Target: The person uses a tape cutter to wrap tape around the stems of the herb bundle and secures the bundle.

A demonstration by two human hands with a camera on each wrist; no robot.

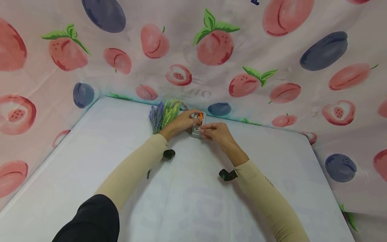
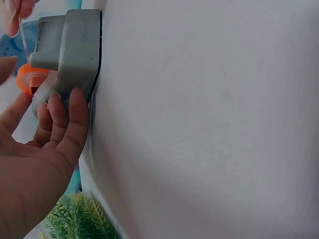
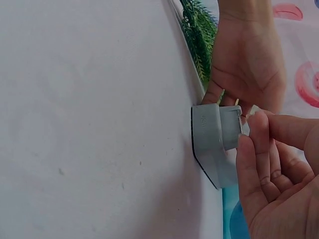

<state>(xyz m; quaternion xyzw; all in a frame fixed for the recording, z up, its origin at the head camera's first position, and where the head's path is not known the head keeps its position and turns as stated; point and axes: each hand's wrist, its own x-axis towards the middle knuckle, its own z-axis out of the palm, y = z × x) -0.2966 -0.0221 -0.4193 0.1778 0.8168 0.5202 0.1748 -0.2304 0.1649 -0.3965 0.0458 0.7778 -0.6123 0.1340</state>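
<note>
A grey tape dispenser [image 1: 196,133] with an orange hub [image 2: 31,78] stands near the far edge of the white table. My left hand [image 1: 182,121] holds its far end, with several fingers curled against the grey body [image 2: 82,45] in the left wrist view. From the dispenser's cutting end runs a thin clear strip of tape [image 2: 24,41], its end pinched between the thumb and fingers of my right hand [image 1: 220,135]. In the right wrist view the right hand [image 3: 279,184] is close beside the toothed edge, and the left hand [image 3: 249,64] is behind the dispenser.
Artificial flower sprigs, purple [image 1: 156,118] and yellow-green [image 1: 171,113], lie left of the dispenser, partly under my left forearm. A fruit-printed cloth [image 1: 178,43] hangs behind the white tabletop [image 1: 193,191]. Black wrist cameras [image 1: 169,154] jut from both sleeves.
</note>
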